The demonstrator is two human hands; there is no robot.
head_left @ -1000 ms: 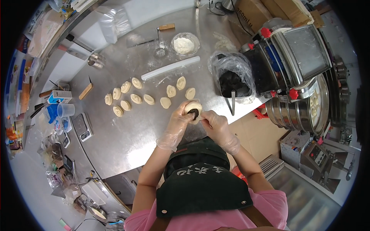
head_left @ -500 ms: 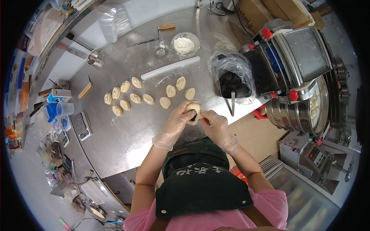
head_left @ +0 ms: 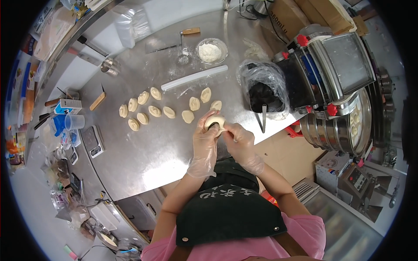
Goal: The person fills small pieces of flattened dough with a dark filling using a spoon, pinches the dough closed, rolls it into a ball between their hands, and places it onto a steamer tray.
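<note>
My left hand (head_left: pixel 205 139), in a clear plastic glove, cradles a dough wrapper (head_left: pixel 217 120) with a dark filling inside, its thumb pressed into the opening. My right hand (head_left: pixel 238 140), also gloved, pinches the wrapper's edge on the right. Several pale oval dough pieces (head_left: pixel 154 110) lie spread on the steel table (head_left: pixel 130 165) beyond my hands. Right of these sits a plastic-lined container (head_left: pixel 264 89) of dark filling with a metal spatula (head_left: pixel 264 119) across its front edge. A long white rolling pin (head_left: pixel 194 76) lies behind the dough pieces.
A bowl of flour (head_left: pixel 211 52) and a scraper (head_left: pixel 190 31) are at the back. A roller machine (head_left: pixel 342 65) and steel steamers (head_left: pixel 328 131) stand right; a scale (head_left: pixel 92 141), wooden-handled tool (head_left: pixel 97 102) and cluttered goods lie left. Cardboard boxes (head_left: pixel 296 17) fill the back right.
My left hand has turned more upright and shifted slightly right, lifting the wrapper a little. The wrapper is curled further round the filling, leaving less dark showing.
</note>
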